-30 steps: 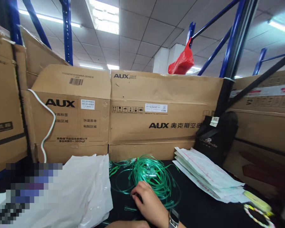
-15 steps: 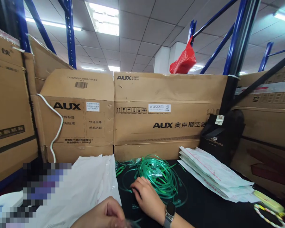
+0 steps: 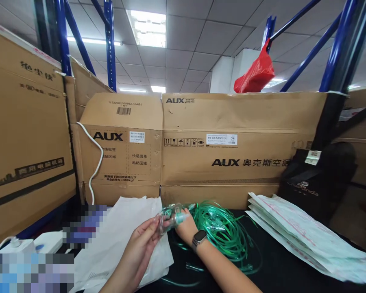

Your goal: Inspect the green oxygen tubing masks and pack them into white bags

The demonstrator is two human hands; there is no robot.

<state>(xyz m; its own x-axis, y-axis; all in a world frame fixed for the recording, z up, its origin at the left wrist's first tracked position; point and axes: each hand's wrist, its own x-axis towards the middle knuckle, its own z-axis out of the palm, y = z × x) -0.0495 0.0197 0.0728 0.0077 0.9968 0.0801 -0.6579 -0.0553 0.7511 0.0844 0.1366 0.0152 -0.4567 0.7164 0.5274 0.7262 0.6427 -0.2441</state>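
The left hand (image 3: 144,240), palm up, and the right hand (image 3: 185,226), wrist bent, both grip a clear plastic mask (image 3: 170,215). It trails coiled green tubing (image 3: 222,230) over the black table (image 3: 271,268).

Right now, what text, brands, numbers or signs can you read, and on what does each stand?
"AUX": left box.
"11332001000953-35AES HY": same box, above a barcode.
"AUX 奥克斯空调", last character partly hidden: long box.
"AUX": its top flap.
"25": its white label; the rest is too small.
"商用电磁机箱", uncertain: big box.
Black bag: logo too blurred.
Pouches: print unreadable.
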